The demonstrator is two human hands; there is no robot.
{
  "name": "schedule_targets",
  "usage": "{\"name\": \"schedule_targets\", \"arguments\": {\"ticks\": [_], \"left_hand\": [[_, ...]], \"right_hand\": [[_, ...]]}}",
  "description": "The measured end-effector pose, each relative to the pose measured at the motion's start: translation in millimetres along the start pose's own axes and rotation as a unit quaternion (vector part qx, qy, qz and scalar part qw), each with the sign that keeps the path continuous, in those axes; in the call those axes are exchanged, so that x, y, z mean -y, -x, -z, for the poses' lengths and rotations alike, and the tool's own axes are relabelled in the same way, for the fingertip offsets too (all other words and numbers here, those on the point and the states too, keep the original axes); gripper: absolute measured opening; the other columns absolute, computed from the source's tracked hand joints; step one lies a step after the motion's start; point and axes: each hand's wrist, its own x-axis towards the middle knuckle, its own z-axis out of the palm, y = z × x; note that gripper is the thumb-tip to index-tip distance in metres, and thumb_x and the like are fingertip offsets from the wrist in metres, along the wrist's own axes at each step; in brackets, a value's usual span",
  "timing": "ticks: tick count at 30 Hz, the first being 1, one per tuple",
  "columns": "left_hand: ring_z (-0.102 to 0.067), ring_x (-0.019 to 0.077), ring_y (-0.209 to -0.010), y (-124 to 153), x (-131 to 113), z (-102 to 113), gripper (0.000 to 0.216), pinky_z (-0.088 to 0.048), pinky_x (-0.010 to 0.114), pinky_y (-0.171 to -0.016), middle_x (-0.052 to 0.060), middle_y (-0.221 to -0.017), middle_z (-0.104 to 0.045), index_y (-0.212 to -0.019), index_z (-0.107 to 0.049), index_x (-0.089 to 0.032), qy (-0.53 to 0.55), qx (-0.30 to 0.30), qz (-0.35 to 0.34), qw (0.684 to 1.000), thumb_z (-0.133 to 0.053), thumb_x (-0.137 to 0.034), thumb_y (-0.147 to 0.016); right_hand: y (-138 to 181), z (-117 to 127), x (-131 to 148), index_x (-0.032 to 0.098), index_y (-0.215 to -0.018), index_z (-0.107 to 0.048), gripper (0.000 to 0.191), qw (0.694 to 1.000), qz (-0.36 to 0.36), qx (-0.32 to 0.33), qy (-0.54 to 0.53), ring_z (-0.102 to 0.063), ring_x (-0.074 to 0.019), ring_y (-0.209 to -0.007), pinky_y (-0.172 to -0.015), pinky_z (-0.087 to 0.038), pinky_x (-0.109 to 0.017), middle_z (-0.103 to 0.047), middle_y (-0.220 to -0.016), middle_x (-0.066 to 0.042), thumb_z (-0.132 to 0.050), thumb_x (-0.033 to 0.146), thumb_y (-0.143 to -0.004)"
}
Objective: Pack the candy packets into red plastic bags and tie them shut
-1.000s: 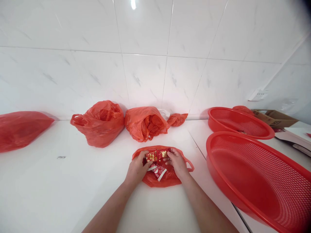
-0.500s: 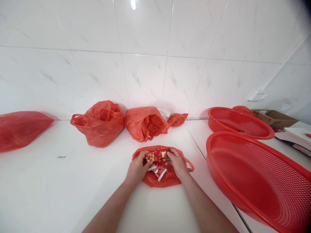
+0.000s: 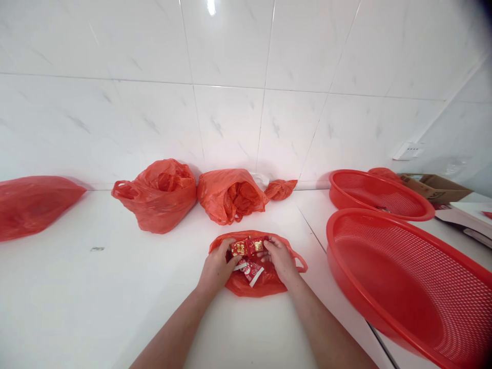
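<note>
A small red plastic bag [image 3: 246,287] lies flat on the white counter in front of me. On it lie several red packets, some with gold print [image 3: 248,247] and some with white print [image 3: 251,270]. My left hand [image 3: 216,266] and my right hand [image 3: 280,258] each grip one end of the gold-printed packets, fingers curled round them. Both forearms reach in from the bottom edge.
Two fuller red bags [image 3: 159,197] [image 3: 230,195] and a small knotted one [image 3: 280,188] stand against the tiled wall. Another red bag [image 3: 33,205] lies far left. Two large red mesh baskets [image 3: 403,287] [image 3: 378,195] sit to the right, with a cardboard box [image 3: 436,187] behind.
The packets between my hands have shifted slightly; the hands stay in the same place over the bag.
</note>
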Motion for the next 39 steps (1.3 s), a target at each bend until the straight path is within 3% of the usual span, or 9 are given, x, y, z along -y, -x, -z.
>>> {"name": "schedule_targets", "arguments": {"ticks": [39], "left_hand": [[-0.061,0.0219,-0.095,-0.5,3.9,-3.1,0.041,-0.047,0.036,-0.081,0.001,-0.105,-0.065,-0.119,-0.048,-0.029,-0.005,-0.007,-0.012,1.000,-0.056,-0.029,-0.079]], "right_hand": [[2.9,-0.7,1.5,0.021,-0.083,-0.054,0.016,0.997,0.008,0.054,0.048,-0.063,-0.0152,-0.059,-0.050,-0.044,-0.024,-0.066,-0.076,0.000,-0.056,0.034,-0.074]]}}
